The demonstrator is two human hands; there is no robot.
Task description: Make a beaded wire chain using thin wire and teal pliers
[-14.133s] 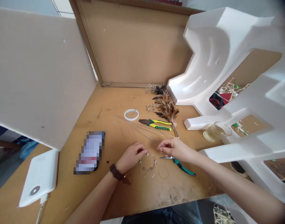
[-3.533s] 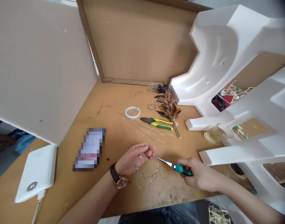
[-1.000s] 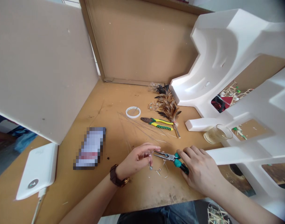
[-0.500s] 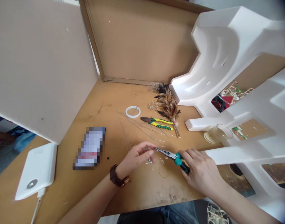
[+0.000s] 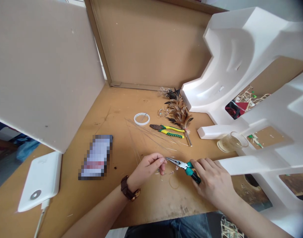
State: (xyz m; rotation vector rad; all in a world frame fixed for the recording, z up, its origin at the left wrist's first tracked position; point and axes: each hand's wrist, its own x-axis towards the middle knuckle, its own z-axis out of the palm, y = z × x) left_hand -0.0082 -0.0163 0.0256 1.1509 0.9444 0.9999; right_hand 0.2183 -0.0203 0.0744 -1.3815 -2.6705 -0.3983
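My left hand (image 5: 151, 167), with a dark watch on the wrist, is pinched at the thumb and fingers on something thin, perhaps wire, too small to make out. My right hand (image 5: 212, 178) is closed round the teal and black handles of the needle-nose pliers (image 5: 182, 165). Their tips point left and meet the fingertips of my left hand. Small beads (image 5: 172, 172) and a thin yellowish loop (image 5: 174, 181) lie below the plier tips. Beyond the hands are yellow-green pliers (image 5: 170, 130), loose wires (image 5: 146, 134) and a white ring (image 5: 141, 119).
A brown feather bundle (image 5: 178, 110) lies beside white foam packing (image 5: 230, 66) on the right. A glass (image 5: 232, 142) stands against the foam. To the left are a blurred phone (image 5: 96, 157) and a white power bank (image 5: 41, 180) with a cable. Cardboard (image 5: 153, 46) rises behind.
My left hand has shifted slightly right, its thumb and fingers closer together at the plier tips. The pliers in my right hand have barely moved.
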